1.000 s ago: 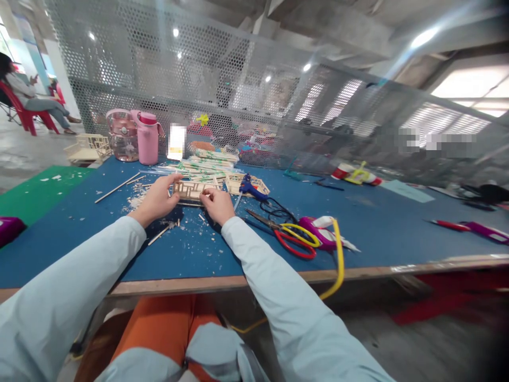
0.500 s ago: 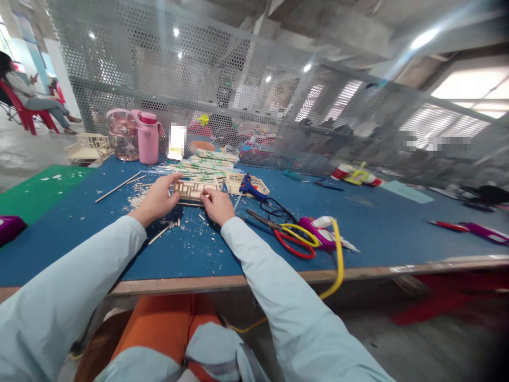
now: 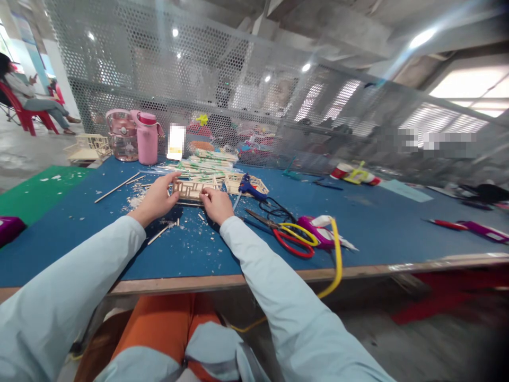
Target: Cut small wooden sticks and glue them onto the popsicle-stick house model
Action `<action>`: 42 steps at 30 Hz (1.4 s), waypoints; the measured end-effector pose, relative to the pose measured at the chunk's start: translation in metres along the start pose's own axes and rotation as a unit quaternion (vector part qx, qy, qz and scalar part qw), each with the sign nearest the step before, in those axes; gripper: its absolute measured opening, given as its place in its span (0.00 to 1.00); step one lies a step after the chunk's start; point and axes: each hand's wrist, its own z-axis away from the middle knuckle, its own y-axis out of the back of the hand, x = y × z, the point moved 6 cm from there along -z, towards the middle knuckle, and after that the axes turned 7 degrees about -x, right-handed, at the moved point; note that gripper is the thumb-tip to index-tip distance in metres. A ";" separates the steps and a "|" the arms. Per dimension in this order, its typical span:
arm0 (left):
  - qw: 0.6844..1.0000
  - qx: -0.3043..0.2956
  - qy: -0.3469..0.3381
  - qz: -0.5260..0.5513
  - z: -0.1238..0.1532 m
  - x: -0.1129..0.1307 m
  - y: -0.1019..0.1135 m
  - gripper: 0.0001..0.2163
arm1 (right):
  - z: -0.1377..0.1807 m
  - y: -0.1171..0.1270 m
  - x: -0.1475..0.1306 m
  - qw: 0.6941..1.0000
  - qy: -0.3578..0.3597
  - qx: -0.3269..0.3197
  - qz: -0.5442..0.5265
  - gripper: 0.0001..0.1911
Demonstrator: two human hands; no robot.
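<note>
A small model frame of thin wooden sticks [image 3: 191,190] is held between my hands, low over the blue table. My left hand [image 3: 157,199] grips its left end, thumb in front and fingers behind. At the right end, my right hand [image 3: 217,204] pinches the frame with thumb and fingertips; whether a small loose piece is in that pinch cannot be seen. Just behind lie bundled wooden sticks in green-printed wrappers [image 3: 210,162]. A blue glue gun [image 3: 250,187] rests against another wooden stick model [image 3: 260,183] to the right of my right hand.
Scissors with red and yellow handles [image 3: 296,239] lie beside a purple tool [image 3: 318,232] with a yellow cord [image 3: 338,260]. A pink bottle [image 3: 147,140], a clear jug [image 3: 123,140] and a lit phone [image 3: 175,142] stand at the back, before a perforated metal screen [image 3: 159,69]. Wood scraps [image 3: 137,197] litter the table.
Both hands keep the same hold on the wooden frame, almost still. The whole view has shifted very slightly; nothing has been picked up or put down.
</note>
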 end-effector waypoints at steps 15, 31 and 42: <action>0.992 0.099 -0.083 -0.006 0.015 0.041 0.006 0.13 | 0.000 -0.002 0.000 1.000 -0.004 -0.002 -0.006 0.13; 0.976 0.081 0.024 0.201 0.020 0.042 -0.011 0.12 | 0.043 0.041 -0.011 0.997 0.063 -0.038 0.012 0.18; 0.975 -0.071 0.020 0.209 0.022 0.050 -0.031 0.14 | 0.109 0.043 0.049 0.964 -0.083 -0.197 0.159 0.10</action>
